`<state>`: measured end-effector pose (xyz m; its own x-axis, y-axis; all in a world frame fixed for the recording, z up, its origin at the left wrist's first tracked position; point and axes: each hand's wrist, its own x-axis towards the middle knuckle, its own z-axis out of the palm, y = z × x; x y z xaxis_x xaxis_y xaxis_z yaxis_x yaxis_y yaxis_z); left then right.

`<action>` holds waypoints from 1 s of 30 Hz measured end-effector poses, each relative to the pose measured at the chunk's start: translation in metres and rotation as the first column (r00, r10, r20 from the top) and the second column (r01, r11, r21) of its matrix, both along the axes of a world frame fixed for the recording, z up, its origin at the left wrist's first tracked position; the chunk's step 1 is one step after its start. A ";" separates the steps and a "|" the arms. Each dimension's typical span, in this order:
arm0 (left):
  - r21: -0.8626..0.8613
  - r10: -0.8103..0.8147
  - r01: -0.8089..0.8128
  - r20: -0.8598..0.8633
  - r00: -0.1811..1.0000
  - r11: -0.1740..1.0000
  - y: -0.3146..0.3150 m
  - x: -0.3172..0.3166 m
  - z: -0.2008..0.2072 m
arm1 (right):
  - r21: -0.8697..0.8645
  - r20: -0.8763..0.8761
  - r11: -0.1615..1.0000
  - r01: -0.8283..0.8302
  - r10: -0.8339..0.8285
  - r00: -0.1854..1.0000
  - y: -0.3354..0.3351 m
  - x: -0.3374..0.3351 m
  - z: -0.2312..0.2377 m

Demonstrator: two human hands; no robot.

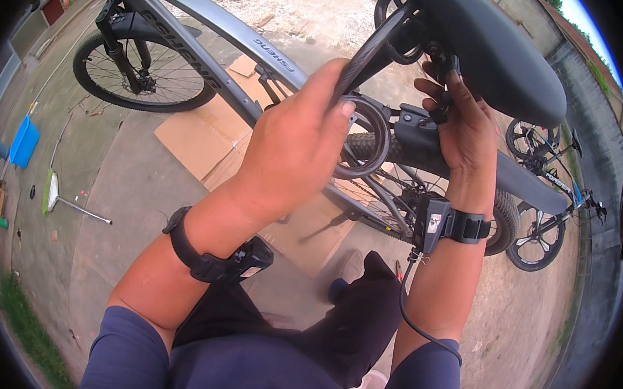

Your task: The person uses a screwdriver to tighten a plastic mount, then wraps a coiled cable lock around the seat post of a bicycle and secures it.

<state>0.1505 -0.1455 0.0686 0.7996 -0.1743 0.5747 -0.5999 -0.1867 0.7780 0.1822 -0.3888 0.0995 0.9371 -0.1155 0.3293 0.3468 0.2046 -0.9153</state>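
A grey bicycle stands before me, its black saddle at the upper right. My left hand is closed around a dark coiled cable lock, whose loops hang beside the seat post area and rise toward the saddle's underside. Just below the saddle is my right hand, palm turned up with bent fingers. Its thumb and fingers close about a small black part by the saddle clamp; what exactly that part is, I cannot make out. Behind the hands sits the rear mudguard.
Flattened cardboard lies under the bicycle. A second bicycle stands by the wall at right. At left are a blue dustpan and a green-bristled broom. Black devices are strapped to both wrists, a cable trailing from the right one.
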 end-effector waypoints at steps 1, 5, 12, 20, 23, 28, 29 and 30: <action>-0.005 -0.004 0.004 0.010 1.000 1.000 -0.001 0.000 0.001 | -0.017 0.011 1.000 0.015 -0.014 1.000 0.004 -0.002 0.000; 0.008 -0.001 0.001 -0.003 1.000 1.000 -0.003 -0.003 -0.001 | 0.220 0.038 0.975 0.005 -0.014 0.999 0.000 0.015 0.002; 0.004 -0.039 0.039 -0.054 0.998 0.999 -0.001 -0.011 -0.009 | 0.393 0.161 0.915 0.085 -0.160 0.974 0.003 0.052 0.009; 0.018 -0.023 0.023 0.025 0.999 1.000 -0.006 -0.016 -0.020 | 0.582 0.042 0.807 0.101 -0.154 0.987 0.017 0.068 0.001; 0.049 -0.050 0.053 -0.068 0.996 0.997 -0.005 -0.022 -0.020 | 0.367 0.131 0.930 0.035 -0.089 0.987 0.024 0.080 0.014; 0.090 -0.040 0.041 -0.021 0.999 0.995 -0.004 -0.029 -0.030 | 0.145 0.158 0.981 -0.126 0.103 0.982 0.028 0.084 0.023; 0.082 -0.048 0.049 -0.015 0.999 0.995 -0.006 -0.030 -0.031 | 0.129 0.145 0.981 -0.147 0.128 0.981 0.026 0.082 0.024; 0.075 -0.058 0.058 -0.009 0.998 0.995 -0.009 -0.030 -0.032 | 0.128 0.127 0.978 -0.163 0.147 0.981 0.023 0.079 0.026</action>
